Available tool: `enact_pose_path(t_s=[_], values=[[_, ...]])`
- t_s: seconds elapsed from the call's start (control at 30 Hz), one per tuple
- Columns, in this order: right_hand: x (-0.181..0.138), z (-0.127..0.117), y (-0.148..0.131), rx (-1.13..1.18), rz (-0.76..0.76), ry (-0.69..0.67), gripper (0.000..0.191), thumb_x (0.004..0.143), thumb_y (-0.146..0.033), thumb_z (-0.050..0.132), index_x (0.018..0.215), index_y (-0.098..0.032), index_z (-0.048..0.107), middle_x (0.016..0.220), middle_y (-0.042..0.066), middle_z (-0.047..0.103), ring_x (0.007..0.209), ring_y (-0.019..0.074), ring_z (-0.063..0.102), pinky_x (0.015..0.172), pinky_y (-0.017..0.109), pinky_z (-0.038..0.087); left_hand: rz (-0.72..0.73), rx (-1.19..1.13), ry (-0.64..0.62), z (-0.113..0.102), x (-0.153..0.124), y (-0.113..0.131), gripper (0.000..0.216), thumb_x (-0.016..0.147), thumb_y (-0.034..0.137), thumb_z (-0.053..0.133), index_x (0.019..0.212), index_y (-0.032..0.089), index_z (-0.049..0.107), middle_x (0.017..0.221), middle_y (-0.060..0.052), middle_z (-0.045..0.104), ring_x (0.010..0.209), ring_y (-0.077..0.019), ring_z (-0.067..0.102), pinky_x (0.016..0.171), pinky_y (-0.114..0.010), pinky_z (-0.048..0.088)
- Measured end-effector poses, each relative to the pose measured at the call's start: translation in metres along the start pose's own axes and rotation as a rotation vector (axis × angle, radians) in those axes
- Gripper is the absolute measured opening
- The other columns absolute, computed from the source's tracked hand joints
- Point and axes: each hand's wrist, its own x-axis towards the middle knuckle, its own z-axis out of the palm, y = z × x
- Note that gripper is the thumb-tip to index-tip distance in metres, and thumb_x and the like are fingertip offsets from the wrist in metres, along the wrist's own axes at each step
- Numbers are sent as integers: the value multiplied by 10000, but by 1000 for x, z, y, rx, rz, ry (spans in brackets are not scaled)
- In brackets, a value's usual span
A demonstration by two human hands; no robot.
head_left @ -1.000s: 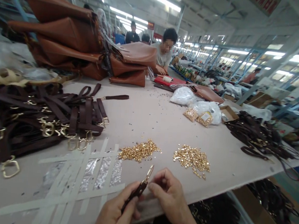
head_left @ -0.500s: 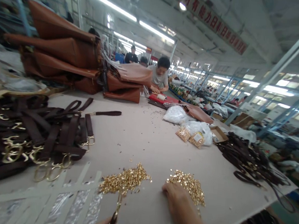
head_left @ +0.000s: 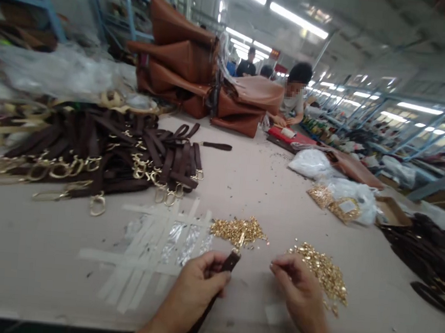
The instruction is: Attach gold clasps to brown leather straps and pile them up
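My left hand (head_left: 203, 280) is closed around a dark brown strap (head_left: 231, 262), pinching it near its upper end. A gold metal fitting (head_left: 241, 239) sticks out from that end, over a pile of small gold metal pieces (head_left: 233, 230). Thumb and forefinger of my right hand (head_left: 298, 280) are pinched together, with a small shiny piece at their tips, too tiny to name. Just beyond and to the right of this hand lies a second pile of gold pieces (head_left: 327, 275). The lower part of the strap is partly hidden by my left hand and forearm.
Many brown straps with gold clasps (head_left: 169, 198) are heaped at left. Pale tape strips (head_left: 136, 278) stick to the table (head_left: 251, 189). Brown bags (head_left: 184, 63) are stacked behind. Plastic bags of gold parts (head_left: 344, 209) and more dark straps (head_left: 427, 249) lie right. A co-worker (head_left: 295, 95) leans over the table.
The view has swung left and down. My right hand has drawn back from the right gold pile with its fingertips pinched. My left hand has come fully into view with the strap.
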Motion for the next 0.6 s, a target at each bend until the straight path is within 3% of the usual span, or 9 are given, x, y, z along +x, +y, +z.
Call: enact_pose_path(t_s=[0.1, 0.23, 0.47, 0.6], values=[[-15, 35, -30, 260, -28, 73, 47, 887, -257, 638, 894, -231, 600, 870, 20, 657, 844, 171, 638, 744, 268, 531, 23, 30, 15, 3, -5, 3, 205, 714, 213, 661, 902, 156, 720, 684, 28, 634, 598, -119, 539, 588, -231, 404], [-23, 66, -54, 259, -131, 91, 69, 891, -177, 621, 926, -237, 624, 866, 5, 679, 849, 146, 661, 759, 229, 536, 110, 38, 3, 4, -11, 0, 185, 769, 245, 663, 923, 171, 733, 798, -15, 708, 714, -153, 593, 659, -247, 434], [-26, 69, -64, 120, -192, 168, 95, 888, -150, 620, 906, -243, 627, 847, -15, 696, 832, 121, 674, 778, 196, 529, 275, 162, 44, 4, -19, -6, 191, 816, 172, 608, 951, 199, 741, 869, -28, 719, 837, -189, 637, 755, -282, 472], [-33, 75, -59, 240, -120, 240, 52, 862, -209, 670, 892, -226, 631, 858, 16, 686, 852, 156, 677, 776, 246, 562, 416, 256, 66, 2, -24, -6, 226, 839, 110, 560, 937, 218, 732, 872, -19, 696, 854, -180, 644, 770, -277, 477]])
